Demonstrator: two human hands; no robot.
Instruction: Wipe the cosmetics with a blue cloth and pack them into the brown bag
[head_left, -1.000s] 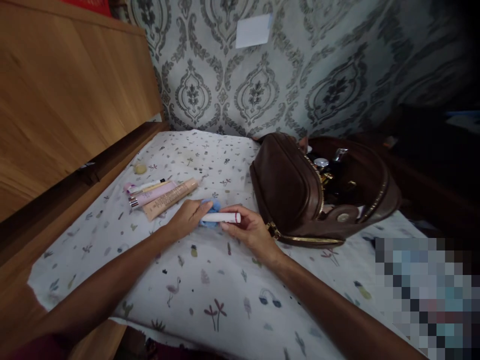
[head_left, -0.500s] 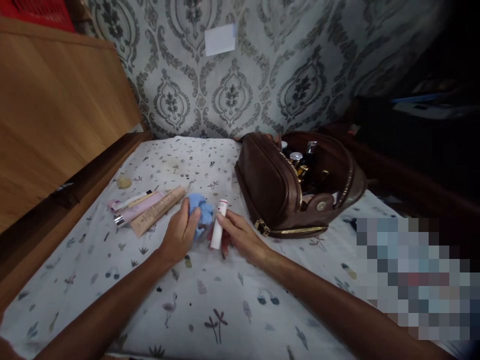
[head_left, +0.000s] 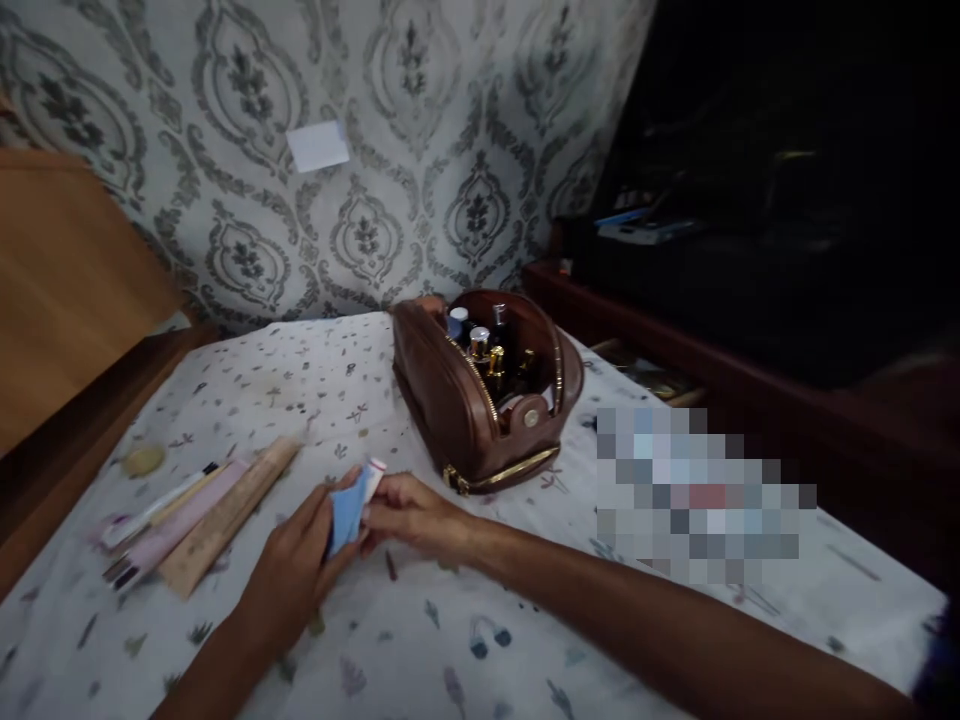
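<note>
My left hand point(head_left: 300, 540) is closed on a blue cloth point(head_left: 346, 515), which lies against a small white tube point(head_left: 375, 470) with a red band near its top. Fingers of my right hand point(head_left: 412, 515) grip that tube from the other side. The tube's lower part is hidden behind cloth and fingers. To the left of my hands lie a beige squeeze tube point(head_left: 229, 520), a pink tube point(head_left: 184, 515) and thinner sticks, side by side. Beyond my right hand stands a brown cosmetic bag point(head_left: 442, 400), unzipped, with several bottles point(head_left: 496, 360) inside.
A patterned white sheet point(head_left: 300, 370) covers the surface. A yellowish round object point(head_left: 142, 460) lies at far left, near a wooden panel point(head_left: 75, 260). On the right is a pixelated patch, with a dark wooden edge point(head_left: 750, 430) behind it. Patterned wallpaper point(head_left: 420, 240) rises at the back.
My hands have come together, bringing the blue cloth against the white tube. The view has swung right, so the bag and the other things appear farther left.
</note>
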